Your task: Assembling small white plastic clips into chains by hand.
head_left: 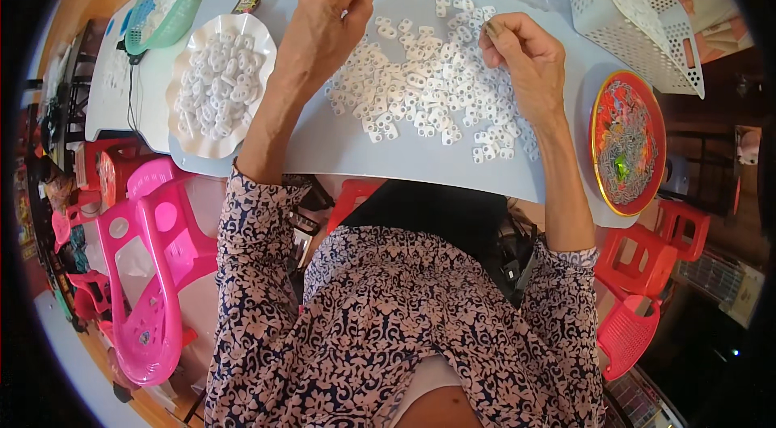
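Note:
Many small white plastic pieces with two holes each lie spread over the light blue-grey tabletop. Above their left far side is my left hand, its fingers curled closed; whatever they hold, if anything, is hidden. At the right side of the pile my right hand is closed too, thumb against the fingers. Something dark shows at its thumb tip, too small to name. Left of my left forearm stands a white wavy-rimmed dish heaped with rounded white plastic pieces.
At the right edge sits a red gold-rimmed plate with many small grey metal parts. A white perforated basket stands far right, a green basket far left. Near it lies a small packet. A pink plastic seat is at left.

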`<state>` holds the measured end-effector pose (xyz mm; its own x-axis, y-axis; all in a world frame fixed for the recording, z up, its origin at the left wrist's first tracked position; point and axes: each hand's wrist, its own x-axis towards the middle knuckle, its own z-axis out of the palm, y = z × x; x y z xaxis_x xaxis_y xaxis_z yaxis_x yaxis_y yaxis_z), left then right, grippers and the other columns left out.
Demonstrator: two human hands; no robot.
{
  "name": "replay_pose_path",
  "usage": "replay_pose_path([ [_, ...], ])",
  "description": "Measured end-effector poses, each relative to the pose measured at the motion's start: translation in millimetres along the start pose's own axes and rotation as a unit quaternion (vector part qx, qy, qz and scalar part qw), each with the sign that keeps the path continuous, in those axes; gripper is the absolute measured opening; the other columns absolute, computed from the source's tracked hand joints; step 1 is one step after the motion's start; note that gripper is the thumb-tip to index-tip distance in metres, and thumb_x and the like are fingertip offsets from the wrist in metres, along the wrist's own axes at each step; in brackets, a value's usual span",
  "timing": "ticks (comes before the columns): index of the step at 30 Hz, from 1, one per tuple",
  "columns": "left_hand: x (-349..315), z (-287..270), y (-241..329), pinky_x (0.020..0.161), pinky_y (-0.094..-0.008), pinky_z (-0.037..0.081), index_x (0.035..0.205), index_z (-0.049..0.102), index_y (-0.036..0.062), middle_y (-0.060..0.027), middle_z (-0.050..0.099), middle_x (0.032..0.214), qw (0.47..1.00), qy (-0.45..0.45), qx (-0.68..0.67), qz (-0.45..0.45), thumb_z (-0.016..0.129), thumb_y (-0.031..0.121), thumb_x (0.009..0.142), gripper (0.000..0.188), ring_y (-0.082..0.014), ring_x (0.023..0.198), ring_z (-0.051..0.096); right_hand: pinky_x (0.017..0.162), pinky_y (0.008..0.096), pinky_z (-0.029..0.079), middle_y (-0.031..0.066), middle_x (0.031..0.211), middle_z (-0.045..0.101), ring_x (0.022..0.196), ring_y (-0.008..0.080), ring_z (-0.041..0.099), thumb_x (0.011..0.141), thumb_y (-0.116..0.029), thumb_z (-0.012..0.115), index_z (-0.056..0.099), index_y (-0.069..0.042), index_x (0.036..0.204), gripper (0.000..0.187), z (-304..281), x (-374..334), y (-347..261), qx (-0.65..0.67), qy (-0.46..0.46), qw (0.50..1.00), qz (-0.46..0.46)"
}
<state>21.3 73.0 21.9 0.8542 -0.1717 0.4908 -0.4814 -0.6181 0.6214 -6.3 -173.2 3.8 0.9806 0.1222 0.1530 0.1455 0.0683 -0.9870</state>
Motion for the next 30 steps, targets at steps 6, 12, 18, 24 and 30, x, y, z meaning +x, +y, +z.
replay_pose_path([
  [6, -1.8, 9.7, 11.5, 0.069, -0.0371, 0.045, 0.088, 0.061, 0.0010, -0.0133, 0.059, 0.073, 0.998, -0.045, -0.020, 0.038, 0.058, 0.004, 0.081, 0.008, -0.0285, 0.076, 0.055, 0.062, 0.0202, 0.044, 0.0029, 0.071, 0.060, 0.063, 0.0065, 0.052, 0.087, -0.007, 0.060, 0.063, 0.003, 0.088, 0.011, -4.5, 5.6, 2.3, 0.015, 0.054, 0.998, 0.001],
  [12, -11.5, 29.4, 20.0, 0.073, -0.0384, 0.044, 0.088, 0.060, 0.0041, -0.0102, 0.053, 0.069, 0.971, -0.130, 0.074, 0.187, 0.060, 0.003, 0.079, 0.009, -0.0301, 0.082, 0.052, 0.062, 0.0233, 0.043, 0.0034, 0.078, 0.058, 0.063, 0.0085, 0.047, 0.091, -0.010, 0.059, 0.062, 0.002, 0.093, 0.012, -12.4, 7.7, 3.8, 0.086, 0.054, 0.995, 0.011],
  [18, 0.6, 14.9, 18.8, 0.071, -0.0358, 0.044, 0.089, 0.062, 0.0015, -0.0094, 0.058, 0.072, 0.994, -0.047, -0.079, 0.054, 0.060, 0.003, 0.080, 0.010, -0.0265, 0.078, 0.053, 0.064, 0.0245, 0.044, 0.0040, 0.082, 0.058, 0.066, 0.0085, 0.047, 0.091, -0.008, 0.059, 0.062, 0.002, 0.095, 0.012, -16.0, 7.2, 7.3, 0.097, 0.050, 0.994, 0.000],
  [24, -0.1, 10.1, 13.0, 0.070, -0.0354, 0.044, 0.088, 0.061, 0.0005, -0.0106, 0.058, 0.071, 0.995, -0.060, 0.006, 0.075, 0.058, 0.002, 0.081, 0.008, -0.0261, 0.076, 0.052, 0.066, 0.0254, 0.043, 0.0038, 0.083, 0.058, 0.069, 0.0091, 0.047, 0.090, -0.008, 0.059, 0.063, 0.003, 0.097, 0.013, -14.7, 6.6, 8.7, 0.070, 0.059, 0.996, 0.000],
  [30, -5.4, 16.5, 15.0, 0.070, -0.0367, 0.044, 0.085, 0.060, 0.0007, -0.0107, 0.056, 0.070, 0.991, -0.106, 0.021, 0.079, 0.056, 0.001, 0.080, 0.006, -0.0278, 0.078, 0.052, 0.065, 0.0255, 0.043, 0.0048, 0.082, 0.059, 0.068, 0.0099, 0.049, 0.089, -0.007, 0.060, 0.063, 0.003, 0.097, 0.013, -14.9, 7.1, 8.9, 0.081, 0.087, 0.993, 0.010],
])
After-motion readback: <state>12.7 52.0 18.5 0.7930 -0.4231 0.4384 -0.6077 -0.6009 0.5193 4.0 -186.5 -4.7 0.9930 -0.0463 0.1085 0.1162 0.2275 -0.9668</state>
